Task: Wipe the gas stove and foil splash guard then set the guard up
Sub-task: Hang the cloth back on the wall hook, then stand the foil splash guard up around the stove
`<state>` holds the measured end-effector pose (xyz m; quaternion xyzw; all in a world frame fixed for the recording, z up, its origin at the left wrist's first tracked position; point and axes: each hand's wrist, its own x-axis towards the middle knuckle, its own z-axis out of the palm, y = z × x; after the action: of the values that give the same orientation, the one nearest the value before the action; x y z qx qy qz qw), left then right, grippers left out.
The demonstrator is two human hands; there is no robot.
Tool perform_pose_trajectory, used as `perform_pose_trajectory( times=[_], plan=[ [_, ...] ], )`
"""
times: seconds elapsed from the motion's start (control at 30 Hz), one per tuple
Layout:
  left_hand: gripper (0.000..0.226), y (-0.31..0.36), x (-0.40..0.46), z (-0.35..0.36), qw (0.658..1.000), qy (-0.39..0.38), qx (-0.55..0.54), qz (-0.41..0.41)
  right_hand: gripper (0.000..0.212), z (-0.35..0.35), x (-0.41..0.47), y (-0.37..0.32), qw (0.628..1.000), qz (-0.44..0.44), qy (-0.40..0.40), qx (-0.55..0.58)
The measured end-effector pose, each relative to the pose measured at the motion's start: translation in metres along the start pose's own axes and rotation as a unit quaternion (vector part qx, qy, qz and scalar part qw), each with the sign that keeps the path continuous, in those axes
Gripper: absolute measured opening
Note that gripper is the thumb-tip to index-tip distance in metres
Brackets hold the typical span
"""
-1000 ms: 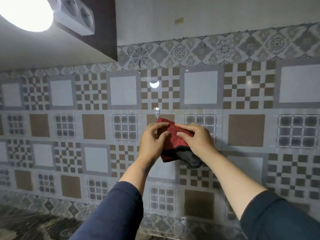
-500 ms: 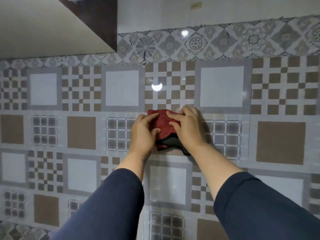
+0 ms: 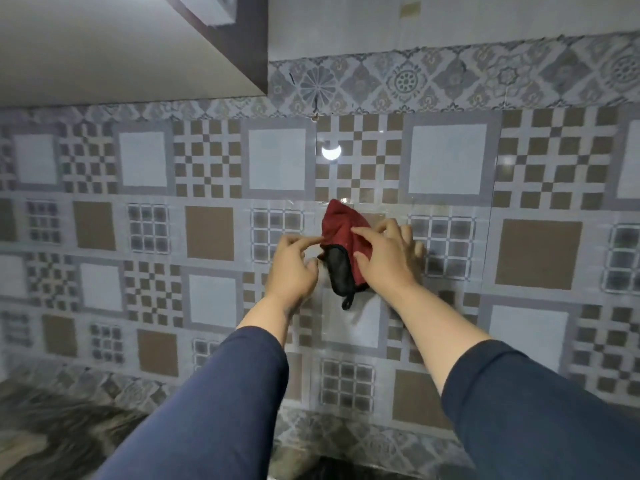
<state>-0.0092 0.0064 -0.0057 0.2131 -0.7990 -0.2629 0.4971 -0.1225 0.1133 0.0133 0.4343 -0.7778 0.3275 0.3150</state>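
Dim kitchen corner, marbled countertop [image 3: 52, 434] low at the near left. Two dark-blue sleeves [image 3: 214, 403] reaching up from below. Further on, left hand [image 3: 292, 268] with fingers loosely curled, fingertips just touching the red cloth [image 3: 341, 226]; right hand [image 3: 384, 258] spread flat, pressing the cloth against the patterned tile wall [image 3: 536, 254]. Soft, light, floppy cloth (black hanging loop dangling beneath); probably best taken by a bunched fold. Stove and foil guard out of view.
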Motion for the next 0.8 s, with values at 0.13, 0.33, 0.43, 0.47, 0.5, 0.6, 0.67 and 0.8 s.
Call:
perform_pose_trajectory(
  times=[0.13,0.33,0.43,0.47,0.5,0.6,0.67,0.8],
  plan=[
    [0.033,0.004,-0.051,-0.041,0.992,-0.061,0.102,-0.050,0.027,-0.013,-0.046,-0.024,0.988,-0.007,-0.152,0.034],
    [0.028,-0.019,-0.178,-0.113,0.950,-0.182,0.152,-0.205,0.032,0.003,-0.157,-0.086,0.919,-0.036,-0.391,0.034],
    [0.028,-0.040,-0.254,-0.146,0.928,-0.197,0.169,-0.266,0.033,0.022,-0.224,-0.118,0.884,-0.066,-0.457,0.067],
    [0.028,-0.046,-0.279,-0.157,0.921,-0.194,0.174,-0.289,0.033,0.026,-0.249,-0.129,0.872,-0.071,-0.479,0.074],
    [0.029,-0.052,-0.304,-0.169,0.915,-0.188,0.178,-0.310,0.034,0.032,-0.275,-0.139,0.858,-0.086,-0.500,0.076],
    [0.032,-0.069,-0.375,-0.210,0.890,-0.183,0.202,-0.365,0.036,0.048,-0.350,-0.170,0.809,-0.139,-0.559,0.113],
    [0.033,-0.081,-0.422,-0.239,0.869,-0.182,0.220,-0.405,0.034,0.048,-0.391,-0.189,0.775,-0.184,-0.592,0.122],
    [0.034,-0.100,-0.505,-0.278,0.831,-0.155,0.255,-0.470,0.034,0.050,-0.436,-0.227,0.740,-0.241,-0.606,0.165]
  ],
)
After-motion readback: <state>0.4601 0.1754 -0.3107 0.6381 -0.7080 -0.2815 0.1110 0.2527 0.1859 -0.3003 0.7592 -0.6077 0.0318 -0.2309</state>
